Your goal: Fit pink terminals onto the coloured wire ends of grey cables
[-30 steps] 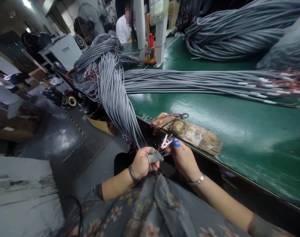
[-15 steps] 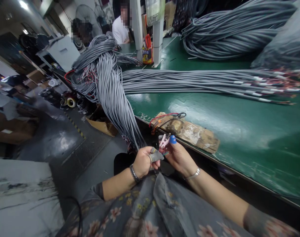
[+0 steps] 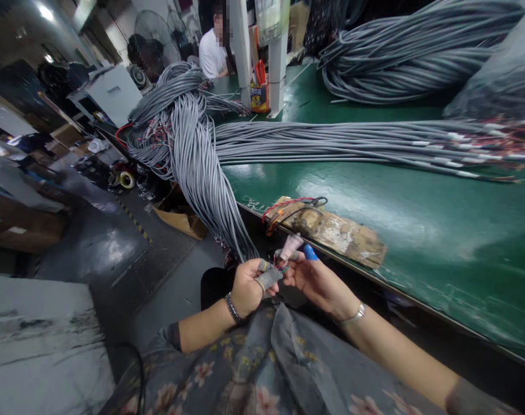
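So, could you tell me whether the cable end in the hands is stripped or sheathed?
Stripped: thin coloured wires stick out of the grey cable end between the left hand and right hand.

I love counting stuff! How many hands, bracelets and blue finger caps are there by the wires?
Hands: 2, left hand gripping a cable, right hand at its wires
Bracelets: 2, left bracelet, right bracelet
Blue cap: 1
Total: 5

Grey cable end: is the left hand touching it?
Touching. The head view shows the left hand with its grip closed around the grey cable end, coloured wires sticking out.
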Available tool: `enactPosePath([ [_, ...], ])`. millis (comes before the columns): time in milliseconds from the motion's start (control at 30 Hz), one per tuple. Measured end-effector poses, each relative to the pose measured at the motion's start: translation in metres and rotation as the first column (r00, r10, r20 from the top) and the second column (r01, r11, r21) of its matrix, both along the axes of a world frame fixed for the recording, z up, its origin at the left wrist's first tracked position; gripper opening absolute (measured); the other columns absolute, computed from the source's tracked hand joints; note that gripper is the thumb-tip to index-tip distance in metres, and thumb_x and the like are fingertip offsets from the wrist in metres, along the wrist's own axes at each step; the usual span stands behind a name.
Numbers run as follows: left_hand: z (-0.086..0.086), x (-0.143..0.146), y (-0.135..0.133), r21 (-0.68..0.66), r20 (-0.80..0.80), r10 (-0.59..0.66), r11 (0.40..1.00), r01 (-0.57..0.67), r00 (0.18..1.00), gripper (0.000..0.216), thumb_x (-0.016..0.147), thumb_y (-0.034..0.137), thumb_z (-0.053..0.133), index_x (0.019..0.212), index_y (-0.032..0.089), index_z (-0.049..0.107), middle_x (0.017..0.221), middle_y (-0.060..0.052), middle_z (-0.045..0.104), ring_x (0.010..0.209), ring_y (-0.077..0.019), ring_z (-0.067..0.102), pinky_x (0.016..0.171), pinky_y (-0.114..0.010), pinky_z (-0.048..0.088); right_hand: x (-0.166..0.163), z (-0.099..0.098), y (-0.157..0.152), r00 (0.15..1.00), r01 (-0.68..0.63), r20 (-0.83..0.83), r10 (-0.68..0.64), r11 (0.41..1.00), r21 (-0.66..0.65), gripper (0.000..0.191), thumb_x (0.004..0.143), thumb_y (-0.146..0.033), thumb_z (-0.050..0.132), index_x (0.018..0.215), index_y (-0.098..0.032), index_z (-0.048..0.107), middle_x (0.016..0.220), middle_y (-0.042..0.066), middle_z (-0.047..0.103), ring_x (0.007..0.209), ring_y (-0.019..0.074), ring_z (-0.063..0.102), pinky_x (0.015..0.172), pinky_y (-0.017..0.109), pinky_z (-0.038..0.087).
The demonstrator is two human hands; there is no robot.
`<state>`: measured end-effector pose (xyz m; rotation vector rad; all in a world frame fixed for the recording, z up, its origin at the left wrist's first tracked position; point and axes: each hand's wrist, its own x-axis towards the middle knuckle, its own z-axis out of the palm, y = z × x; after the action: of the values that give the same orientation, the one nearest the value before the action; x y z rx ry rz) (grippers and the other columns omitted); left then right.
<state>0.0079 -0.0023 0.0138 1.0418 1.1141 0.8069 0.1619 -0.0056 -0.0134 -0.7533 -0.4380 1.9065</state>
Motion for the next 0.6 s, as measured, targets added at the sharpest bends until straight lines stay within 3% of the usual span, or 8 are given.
enactPosePath([
  [100, 0.003, 0.001, 0.000, 0.089, -0.051, 0.013, 0.996, -0.008, 0.999, 0.040, 0.064, 0.054, 0.073, 0.060, 0.016, 0.060, 0.049, 0.000, 0.058, 0.043, -0.0092, 0.049, 0.044, -0.021, 0.040, -0.003, 0.004, -0.007, 0.994, -0.032, 0.105, 0.024, 0.997, 0.076, 0.047, 0.059, -0.060, 0.080, 0.078, -0.018, 0.069, 0.063, 0.001, 0.062, 0.059, 0.0138, 0.055, 0.056, 0.026, 0.045],
  [267, 0.000, 0.000, 0.000, 0.211, -0.142, -0.026, 0.976, 0.056, 0.990, 0.035, 0.067, 0.048, 0.071, 0.058, 0.017, 0.059, 0.050, 0.000, 0.058, 0.045, -0.0094, 0.050, 0.047, -0.021, 0.041, -0.012, 0.011, -0.010, 0.951, 0.085, 0.290, -0.105, 0.993, 0.079, 0.038, 0.053, -0.044, 0.088, 0.070, -0.018, 0.066, 0.057, -0.003, 0.058, 0.051, 0.0093, 0.045, 0.051, 0.023, 0.036],
  [367, -0.003, -0.001, 0.000, 0.197, -0.164, -0.026, 0.979, 0.058, 0.986, 0.035, 0.067, 0.049, 0.071, 0.057, 0.017, 0.058, 0.049, 0.000, 0.058, 0.045, -0.0096, 0.050, 0.047, -0.021, 0.042, -0.014, 0.013, -0.010, 0.940, 0.105, 0.320, -0.120, 0.992, 0.064, 0.035, 0.052, -0.040, 0.089, 0.064, -0.018, 0.064, 0.054, -0.004, 0.056, 0.048, 0.0085, 0.041, 0.048, 0.023, 0.031],
  [600, 0.000, 0.002, 0.000, 0.083, -0.101, -0.009, 0.996, 0.018, 0.995, 0.039, 0.063, 0.054, 0.072, 0.057, 0.017, 0.058, 0.047, 0.000, 0.057, 0.042, -0.0091, 0.049, 0.045, -0.021, 0.041, -0.015, 0.013, -0.011, 0.949, 0.123, 0.283, -0.136, 0.990, 0.063, 0.026, 0.056, -0.033, 0.086, 0.061, -0.019, 0.065, 0.054, -0.003, 0.056, 0.049, 0.0095, 0.043, 0.049, 0.023, 0.035],
])
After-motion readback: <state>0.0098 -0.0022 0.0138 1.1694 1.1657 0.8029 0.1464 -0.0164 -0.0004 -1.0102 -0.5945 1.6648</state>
